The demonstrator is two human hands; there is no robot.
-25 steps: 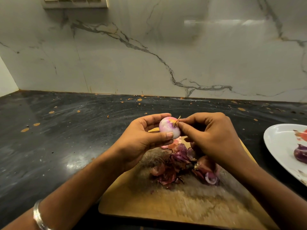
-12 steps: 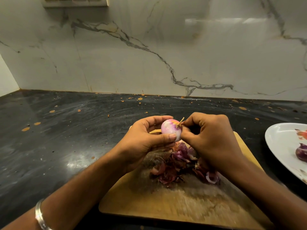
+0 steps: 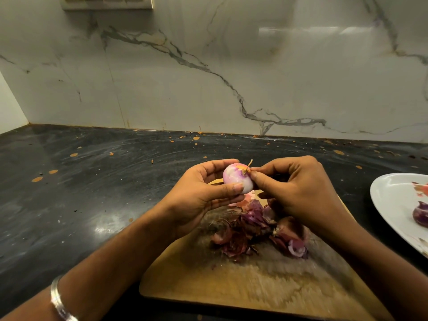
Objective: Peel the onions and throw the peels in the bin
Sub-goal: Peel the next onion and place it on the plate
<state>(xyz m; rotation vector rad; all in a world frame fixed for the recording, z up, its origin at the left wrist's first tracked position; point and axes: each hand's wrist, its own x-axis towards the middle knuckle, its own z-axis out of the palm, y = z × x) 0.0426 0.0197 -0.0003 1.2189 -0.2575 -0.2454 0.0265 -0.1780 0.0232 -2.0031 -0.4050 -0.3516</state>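
A small peeled onion [image 3: 235, 178], white with pink streaks, is held above the wooden cutting board [image 3: 243, 281]. My left hand [image 3: 201, 195] grips it from the left with fingers and thumb curled round it. My right hand [image 3: 298, 191] pinches the onion's dry tip, where a thin tan stalk sticks up. A heap of purple-red peels [image 3: 257, 230] lies on the board under both hands. No bin is in view.
The board lies on a dark speckled countertop [image 3: 92, 193] against a marble wall. A white plate [image 3: 393, 200] at the right edge holds a purple onion [image 3: 420, 216] and scraps of peel. A switch panel [image 3: 106, 2] is on the wall at top left.
Both hands have stayed in place above the board. My right fingertips have shifted slightly at the onion's tip, and the tan stalk now stands up more clearly.
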